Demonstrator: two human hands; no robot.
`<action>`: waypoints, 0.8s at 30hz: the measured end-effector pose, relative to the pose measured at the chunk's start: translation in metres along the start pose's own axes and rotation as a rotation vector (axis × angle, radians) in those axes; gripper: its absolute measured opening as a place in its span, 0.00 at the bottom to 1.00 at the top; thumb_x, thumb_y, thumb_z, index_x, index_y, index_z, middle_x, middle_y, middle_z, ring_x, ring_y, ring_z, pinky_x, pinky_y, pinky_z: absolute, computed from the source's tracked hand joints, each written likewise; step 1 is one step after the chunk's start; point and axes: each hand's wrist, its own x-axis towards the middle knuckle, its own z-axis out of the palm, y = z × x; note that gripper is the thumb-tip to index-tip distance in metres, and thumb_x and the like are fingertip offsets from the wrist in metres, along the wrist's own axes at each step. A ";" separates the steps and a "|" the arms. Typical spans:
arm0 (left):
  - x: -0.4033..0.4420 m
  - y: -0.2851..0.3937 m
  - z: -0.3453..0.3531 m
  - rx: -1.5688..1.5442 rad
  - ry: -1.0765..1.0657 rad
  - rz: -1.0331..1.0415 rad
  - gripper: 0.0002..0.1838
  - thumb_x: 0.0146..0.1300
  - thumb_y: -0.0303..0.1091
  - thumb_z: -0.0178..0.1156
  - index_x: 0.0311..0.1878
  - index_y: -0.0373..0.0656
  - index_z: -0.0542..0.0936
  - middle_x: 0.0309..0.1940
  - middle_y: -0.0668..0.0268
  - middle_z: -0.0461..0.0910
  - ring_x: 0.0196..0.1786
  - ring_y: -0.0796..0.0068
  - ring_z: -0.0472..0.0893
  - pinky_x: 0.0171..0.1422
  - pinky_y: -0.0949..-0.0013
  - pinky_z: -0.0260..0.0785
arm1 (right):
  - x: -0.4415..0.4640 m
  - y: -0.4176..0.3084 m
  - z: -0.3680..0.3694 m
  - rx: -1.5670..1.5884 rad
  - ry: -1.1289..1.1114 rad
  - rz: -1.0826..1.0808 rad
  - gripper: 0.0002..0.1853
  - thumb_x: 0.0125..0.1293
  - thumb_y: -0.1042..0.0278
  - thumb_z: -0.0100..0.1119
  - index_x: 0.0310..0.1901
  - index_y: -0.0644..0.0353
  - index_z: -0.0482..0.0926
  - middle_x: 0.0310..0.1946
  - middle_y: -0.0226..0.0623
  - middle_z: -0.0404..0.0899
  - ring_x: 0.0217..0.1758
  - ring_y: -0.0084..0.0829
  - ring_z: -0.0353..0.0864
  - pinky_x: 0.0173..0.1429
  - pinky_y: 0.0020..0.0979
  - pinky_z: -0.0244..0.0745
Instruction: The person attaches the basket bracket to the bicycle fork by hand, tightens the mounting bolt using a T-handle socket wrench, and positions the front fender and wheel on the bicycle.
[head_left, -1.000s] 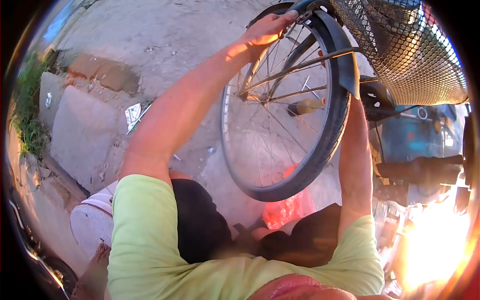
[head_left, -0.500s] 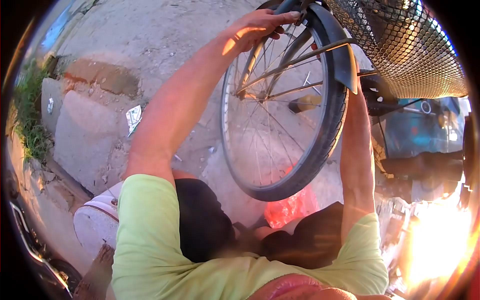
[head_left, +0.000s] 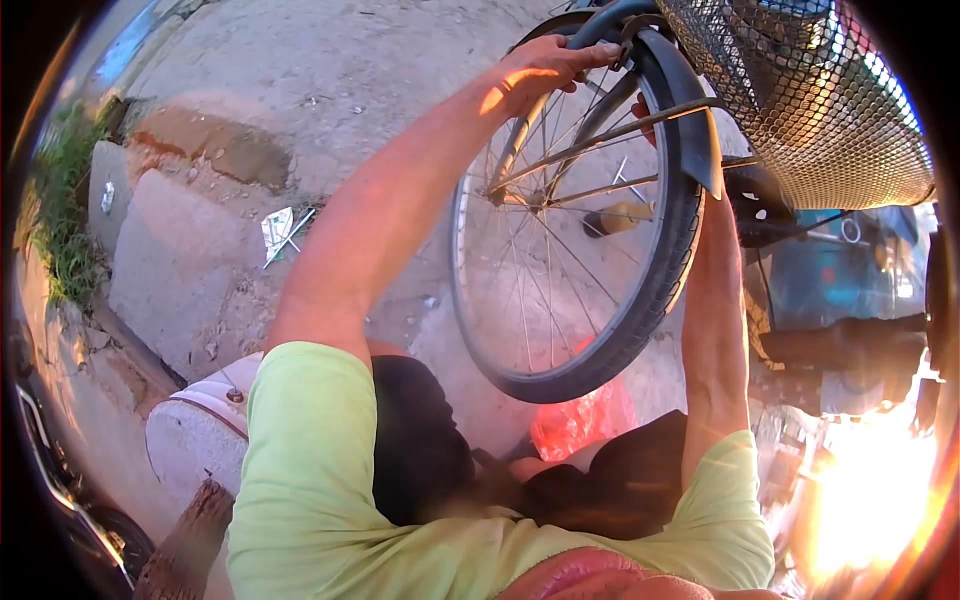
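Note:
A bicycle front wheel (head_left: pixel 575 385) hangs before me with its black tyre, spokes and fork (head_left: pixel 515 150). At the upper end of the fork, beside the brake caliper (head_left: pixel 632 38), my left hand (head_left: pixel 550 75) is closed, its thumb stretched toward the caliper. My right hand (head_left: pixel 645 120) reaches up behind the dark mudguard (head_left: pixel 690 130). Its fingers show through the spokes, curled at the inner side of the rim; the palm is hidden. A thin stay (head_left: pixel 610 140) runs from the hub to the mudguard.
A wire mesh basket (head_left: pixel 810 110) overhangs at upper right. Between my knees lies a red plastic bag (head_left: pixel 580 425). A metal T-shaped tool (head_left: pixel 628 180) and a foil wrapper (head_left: pixel 278 235) are on the ground. A white rounded container (head_left: pixel 195 440) stands at left; glare fills the lower right.
The wheel's upper part and my left hand appear slightly farther right and lower in view, as does the ground at left. Both hands keep nearly the same places on the bicycle.

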 end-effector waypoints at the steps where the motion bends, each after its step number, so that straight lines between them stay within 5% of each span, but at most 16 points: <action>1: 0.000 0.001 -0.001 -0.011 -0.010 0.004 0.27 0.56 0.61 0.72 0.42 0.43 0.86 0.35 0.69 0.81 0.39 0.76 0.71 0.49 0.70 0.65 | -0.001 -0.001 0.000 -0.001 0.004 0.004 0.17 0.73 0.66 0.55 0.60 0.61 0.77 0.55 0.38 0.80 0.55 0.30 0.79 0.61 0.32 0.73; 6: -0.001 0.005 -0.004 -0.032 -0.044 -0.008 0.30 0.55 0.63 0.71 0.44 0.42 0.87 0.34 0.69 0.79 0.37 0.75 0.71 0.48 0.70 0.66 | 0.002 -0.002 0.001 0.002 0.007 -0.008 0.17 0.73 0.66 0.54 0.60 0.61 0.77 0.56 0.38 0.80 0.56 0.31 0.79 0.62 0.32 0.73; 9: 0.013 -0.004 -0.013 0.248 0.043 0.058 0.36 0.53 0.66 0.70 0.45 0.39 0.86 0.36 0.65 0.82 0.38 0.70 0.76 0.47 0.68 0.69 | -0.003 -0.003 -0.001 0.004 0.015 -0.001 0.18 0.73 0.66 0.54 0.61 0.61 0.77 0.56 0.38 0.80 0.56 0.31 0.79 0.62 0.32 0.72; 13: -0.025 0.045 -0.005 0.598 0.361 0.247 0.37 0.53 0.66 0.67 0.47 0.36 0.85 0.40 0.54 0.86 0.44 0.61 0.85 0.49 0.63 0.75 | 0.000 -0.003 -0.004 0.011 0.021 0.006 0.18 0.73 0.66 0.54 0.61 0.61 0.77 0.56 0.38 0.80 0.56 0.31 0.79 0.63 0.32 0.72; 16: -0.041 0.096 0.015 0.750 0.099 -0.021 0.29 0.67 0.61 0.58 0.50 0.41 0.82 0.40 0.55 0.84 0.40 0.64 0.82 0.46 0.61 0.72 | -0.001 -0.003 -0.003 0.009 0.023 0.003 0.18 0.74 0.66 0.53 0.61 0.61 0.77 0.57 0.37 0.80 0.57 0.32 0.79 0.63 0.32 0.72; 17: -0.036 0.061 0.017 0.663 0.268 0.126 0.35 0.55 0.65 0.67 0.48 0.37 0.84 0.38 0.53 0.86 0.44 0.60 0.85 0.51 0.62 0.75 | -0.001 -0.003 -0.002 0.012 0.023 0.003 0.18 0.74 0.66 0.53 0.61 0.61 0.77 0.57 0.37 0.80 0.57 0.32 0.79 0.63 0.32 0.72; 21: -0.032 0.056 0.034 0.700 0.370 0.148 0.30 0.60 0.61 0.64 0.43 0.38 0.84 0.34 0.56 0.85 0.39 0.58 0.85 0.46 0.59 0.75 | -0.001 -0.002 -0.003 0.012 0.022 0.005 0.18 0.74 0.65 0.53 0.62 0.61 0.76 0.57 0.37 0.80 0.57 0.32 0.79 0.64 0.32 0.71; 24: -0.027 0.066 0.032 0.486 0.188 0.333 0.27 0.68 0.58 0.54 0.48 0.40 0.82 0.36 0.48 0.84 0.39 0.56 0.83 0.45 0.57 0.72 | 0.000 -0.001 -0.006 0.010 0.021 0.003 0.18 0.74 0.65 0.53 0.62 0.61 0.76 0.58 0.37 0.80 0.57 0.32 0.79 0.64 0.32 0.71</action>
